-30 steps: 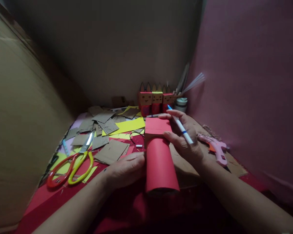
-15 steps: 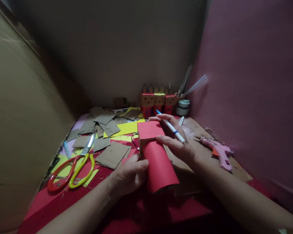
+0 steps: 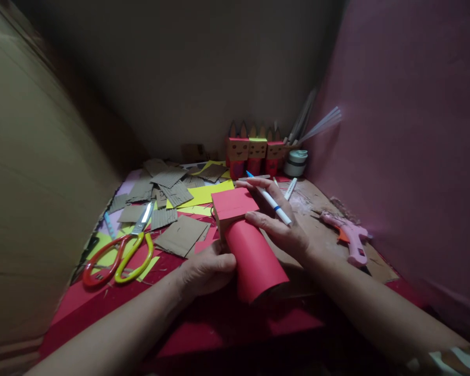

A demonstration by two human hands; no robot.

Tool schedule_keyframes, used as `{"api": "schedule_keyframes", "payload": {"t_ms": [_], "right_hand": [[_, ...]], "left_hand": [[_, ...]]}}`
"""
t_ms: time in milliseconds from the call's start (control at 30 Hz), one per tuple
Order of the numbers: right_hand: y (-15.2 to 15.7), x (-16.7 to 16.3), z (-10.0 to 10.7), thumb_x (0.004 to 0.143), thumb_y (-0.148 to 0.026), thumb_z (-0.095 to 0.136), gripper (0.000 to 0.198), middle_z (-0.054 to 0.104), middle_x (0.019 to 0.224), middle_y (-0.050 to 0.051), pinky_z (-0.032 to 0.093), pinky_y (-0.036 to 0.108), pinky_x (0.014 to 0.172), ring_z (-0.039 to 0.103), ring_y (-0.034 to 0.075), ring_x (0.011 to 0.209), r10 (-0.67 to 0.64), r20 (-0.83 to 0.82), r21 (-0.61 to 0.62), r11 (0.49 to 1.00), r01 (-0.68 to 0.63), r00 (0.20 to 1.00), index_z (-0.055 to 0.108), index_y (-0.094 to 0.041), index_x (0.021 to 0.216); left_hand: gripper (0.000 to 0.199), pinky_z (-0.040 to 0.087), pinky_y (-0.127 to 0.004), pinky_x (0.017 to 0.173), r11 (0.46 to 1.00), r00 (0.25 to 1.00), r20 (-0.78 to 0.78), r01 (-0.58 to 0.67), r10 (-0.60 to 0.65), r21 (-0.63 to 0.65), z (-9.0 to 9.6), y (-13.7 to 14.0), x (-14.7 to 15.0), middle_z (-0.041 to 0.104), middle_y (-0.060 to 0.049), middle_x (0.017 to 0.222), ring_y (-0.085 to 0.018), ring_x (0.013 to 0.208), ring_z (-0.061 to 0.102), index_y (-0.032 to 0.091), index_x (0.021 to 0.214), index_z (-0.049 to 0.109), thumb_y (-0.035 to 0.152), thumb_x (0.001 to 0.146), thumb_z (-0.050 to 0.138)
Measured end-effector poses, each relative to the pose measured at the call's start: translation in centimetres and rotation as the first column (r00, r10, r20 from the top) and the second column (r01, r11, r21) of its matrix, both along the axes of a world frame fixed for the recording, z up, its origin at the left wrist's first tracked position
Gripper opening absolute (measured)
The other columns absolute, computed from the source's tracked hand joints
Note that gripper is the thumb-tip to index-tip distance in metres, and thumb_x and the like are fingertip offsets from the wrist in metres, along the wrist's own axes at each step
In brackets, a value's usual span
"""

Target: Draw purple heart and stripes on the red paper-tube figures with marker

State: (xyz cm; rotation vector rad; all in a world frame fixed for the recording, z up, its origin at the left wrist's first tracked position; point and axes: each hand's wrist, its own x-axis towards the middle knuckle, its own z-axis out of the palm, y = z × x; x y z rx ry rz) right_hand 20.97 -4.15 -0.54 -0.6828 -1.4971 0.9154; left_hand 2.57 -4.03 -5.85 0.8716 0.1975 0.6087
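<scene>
A red paper tube figure (image 3: 256,256) with a box-shaped cardboard head (image 3: 235,202), red on top, lies tilted between my hands, its open end toward me. My left hand (image 3: 209,267) is closed on the tube's left side, thumb on the paper and the other fingers partly hidden. Across my right hand (image 3: 284,232) rests a white marker (image 3: 276,207) with a blue tip, held between the fingers and pointing away. The thumb of that hand touches the figure where head and tube meet; its other fingers reach behind the head.
Scissors (image 3: 131,245) with red and yellow handles lie left among cardboard scraps (image 3: 182,235) and yellow paper (image 3: 206,196). Three finished-looking eared figures (image 3: 254,149) stand at the back beside a pale jar (image 3: 295,163). A pink glue gun (image 3: 350,237) lies right, near a pink wall (image 3: 411,130).
The view has tilted down slightly, so the table things sit higher in the picture. The figure has shifted a little left with both hands, which keep their holds.
</scene>
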Motion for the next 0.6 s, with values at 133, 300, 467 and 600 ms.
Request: {"api": "schedule_keyframes", "payload": {"t_ms": [133,300,467,600], "right_hand": [[-1.2,-0.3,0.0,0.085,-0.037,0.076,0.056,0.057,0.150,0.007,0.048,0.051,0.116,0.058,0.028,0.135,-0.026,-0.041,-0.056,0.998,0.023,0.999,0.052,-0.035,0.136],[-3.8,0.4,0.5,0.085,-0.029,0.080,0.068,0.047,0.160,0.006,0.032,0.055,0.128,0.044,0.031,0.150,-0.172,0.137,0.145,0.978,0.152,0.975,0.049,-0.036,0.145],[-6.1,0.2,1.0,0.083,-0.016,0.078,0.067,0.055,0.155,0.004,0.043,0.054,0.121,0.051,0.030,0.146,-0.216,0.216,0.208,0.963,0.171,0.952,0.051,-0.040,0.140],[-6.3,-0.1,1.3,0.083,-0.020,0.080,0.065,0.057,0.152,0.005,0.052,0.051,0.114,0.053,0.030,0.144,-0.238,0.280,0.178,0.965,0.193,0.930,0.052,-0.040,0.138]], "left_hand": [[0.056,0.057,-0.038,0.104,1.000,0.999,0.040,-0.003,0.004,-0.012,-0.1,0.1,0.0,0.075,-0.014,0.128,-0.027,0.114,0.073,0.015,0.132,0.069,0.029,0.080,0.086],[0.051,0.058,-0.036,0.101,0.997,0.999,0.032,0.029,-0.027,-0.067,0.6,-0.3,0.0,0.078,-0.014,0.122,-0.027,0.110,0.075,0.014,0.128,0.071,0.028,0.081,0.085],[0.061,0.059,-0.038,0.098,0.996,0.999,0.024,0.029,-0.027,-0.087,1.5,-1.0,0.1,0.077,-0.017,0.122,-0.030,0.111,0.075,0.013,0.130,0.070,0.038,0.077,0.088],[0.054,0.060,-0.032,0.088,0.994,0.998,0.070,0.017,-0.010,-0.107,1.5,-1.3,0.1,0.079,-0.014,0.116,-0.027,0.103,0.077,0.015,0.123,0.073,0.041,0.077,0.087]]}}
